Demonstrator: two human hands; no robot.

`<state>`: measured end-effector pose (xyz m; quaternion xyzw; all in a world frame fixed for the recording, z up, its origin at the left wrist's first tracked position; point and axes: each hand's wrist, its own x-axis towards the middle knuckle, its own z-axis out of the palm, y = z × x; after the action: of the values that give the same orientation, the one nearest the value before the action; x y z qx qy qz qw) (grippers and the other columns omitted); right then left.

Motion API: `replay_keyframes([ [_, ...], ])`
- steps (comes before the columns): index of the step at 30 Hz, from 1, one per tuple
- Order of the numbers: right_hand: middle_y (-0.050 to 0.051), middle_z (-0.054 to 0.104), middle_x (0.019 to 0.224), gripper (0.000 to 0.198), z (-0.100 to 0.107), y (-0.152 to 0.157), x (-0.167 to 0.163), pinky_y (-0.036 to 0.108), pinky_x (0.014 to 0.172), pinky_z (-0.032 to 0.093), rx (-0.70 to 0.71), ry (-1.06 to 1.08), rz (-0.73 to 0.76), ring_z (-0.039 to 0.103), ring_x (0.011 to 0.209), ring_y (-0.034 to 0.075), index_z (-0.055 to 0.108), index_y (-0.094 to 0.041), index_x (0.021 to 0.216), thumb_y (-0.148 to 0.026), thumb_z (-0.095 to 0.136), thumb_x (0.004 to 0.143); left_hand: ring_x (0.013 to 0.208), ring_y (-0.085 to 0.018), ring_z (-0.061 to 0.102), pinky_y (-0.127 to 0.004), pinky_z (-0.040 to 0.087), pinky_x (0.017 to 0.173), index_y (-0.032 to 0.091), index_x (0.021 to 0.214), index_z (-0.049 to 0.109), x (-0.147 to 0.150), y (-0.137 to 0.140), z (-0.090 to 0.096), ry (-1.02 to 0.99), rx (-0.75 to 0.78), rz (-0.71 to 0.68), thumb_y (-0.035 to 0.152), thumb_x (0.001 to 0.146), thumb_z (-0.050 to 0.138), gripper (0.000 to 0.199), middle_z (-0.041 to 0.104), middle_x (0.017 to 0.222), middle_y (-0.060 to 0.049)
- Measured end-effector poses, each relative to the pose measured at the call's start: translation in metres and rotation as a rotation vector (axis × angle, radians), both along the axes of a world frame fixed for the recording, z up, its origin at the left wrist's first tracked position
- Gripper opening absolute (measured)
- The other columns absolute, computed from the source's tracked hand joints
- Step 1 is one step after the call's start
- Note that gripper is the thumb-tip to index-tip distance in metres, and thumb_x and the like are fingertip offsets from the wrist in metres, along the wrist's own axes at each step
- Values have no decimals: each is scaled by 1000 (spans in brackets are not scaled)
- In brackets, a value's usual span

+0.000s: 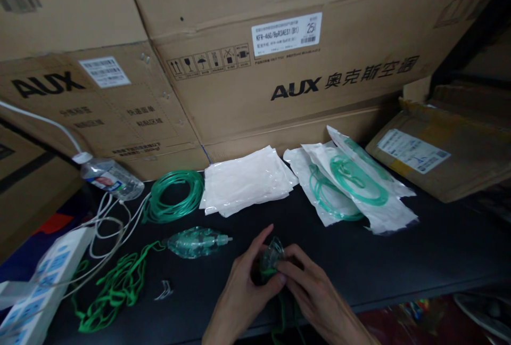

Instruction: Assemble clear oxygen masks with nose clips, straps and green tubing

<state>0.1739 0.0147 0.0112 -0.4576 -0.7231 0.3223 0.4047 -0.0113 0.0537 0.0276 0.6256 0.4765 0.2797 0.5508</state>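
two hands close on a clear mask at the table's near edge

a left hand (249, 276) curls about the left side of a clear green mask (273, 257), thumb at the near rim and index finger raised apart; a right hand (309, 281) bunches its fingers together and pinches the mask's right side; what the hidden fingertips grip, one cannot tell; a green strap (282, 313) hangs just below the fingers; the step in hand appears to be close fingertip work at the rim; the next move seems to call for a steady left hold and a precise right pinch, the strap kept from snagging.

left of the fingers, a second mask (195, 243) lies on the black tabletop (383, 260); farther left sit small clear clips (163, 290) and a tangle of green straps (120, 292); beyond the fingers rest white pouches (247, 182), with a coil of green tubing (195, 196) to their left and packs of tubing (355, 185) to their right; at far left, a tilted bottle (114, 177), white cables (99, 217) and a power strip (51, 276); large cartons (239, 95) marked "aux" wall in the back, and a worn box (443, 148) leans beyond the fingers, at right.
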Motion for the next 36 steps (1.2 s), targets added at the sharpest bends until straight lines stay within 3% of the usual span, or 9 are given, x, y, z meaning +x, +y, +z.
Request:
replay_keyframes([
  [4,4,62,106,35,5,0,7,24,87,53,-96,-36,55,65,97,16,69,-29,117,-9,46,100,122,-28,67,-43,50,110,40,143,60,-7,3,11,120,132,-54,22,83,77,65,71,135,-4],
  [7,4,61,107,26,10,2,9,24,88,52,-132,12,60,65,98,16,69,-27,110,-14,47,103,114,-25,71,-36,56,102,34,127,70,-7,4,15,89,231,-89,17,84,73,46,75,126,-4],
  [12,4,60,105,21,17,7,6,23,85,52,-107,65,37,64,97,16,72,-25,101,-15,54,101,117,-22,69,-31,54,100,31,118,69,-4,7,16,113,353,-129,0,72,63,56,71,128,-3],
  [16,4,59,103,25,13,8,4,23,83,52,-62,111,-17,64,95,16,76,-27,106,-14,55,100,111,-21,70,-30,55,97,32,117,70,-1,8,19,180,371,-137,0,72,59,56,68,125,-3],
  [21,4,57,101,22,3,4,0,23,80,53,-13,134,-126,63,92,16,77,-29,108,-20,58,102,109,-22,69,-31,55,93,28,110,67,1,8,17,145,420,-49,1,73,59,47,68,118,-4],
  [29,4,58,96,17,6,-2,-18,20,76,53,9,162,-345,65,86,14,69,-23,93,-20,55,103,109,-22,70,-34,56,94,26,100,63,7,4,6,78,478,94,4,75,61,33,72,109,-4],
  [33,4,60,96,15,4,-3,-18,20,77,55,86,108,-307,67,87,15,68,-24,96,-16,56,100,111,-22,70,-35,58,95,25,106,64,8,1,6,82,447,89,5,76,62,36,72,114,-5],
  [36,6,61,104,24,1,-3,-12,20,80,56,160,67,-248,68,94,16,70,-25,114,-11,59,98,116,-20,69,-36,57,99,28,119,64,5,-3,6,92,421,33,3,78,60,48,68,125,-4],
])
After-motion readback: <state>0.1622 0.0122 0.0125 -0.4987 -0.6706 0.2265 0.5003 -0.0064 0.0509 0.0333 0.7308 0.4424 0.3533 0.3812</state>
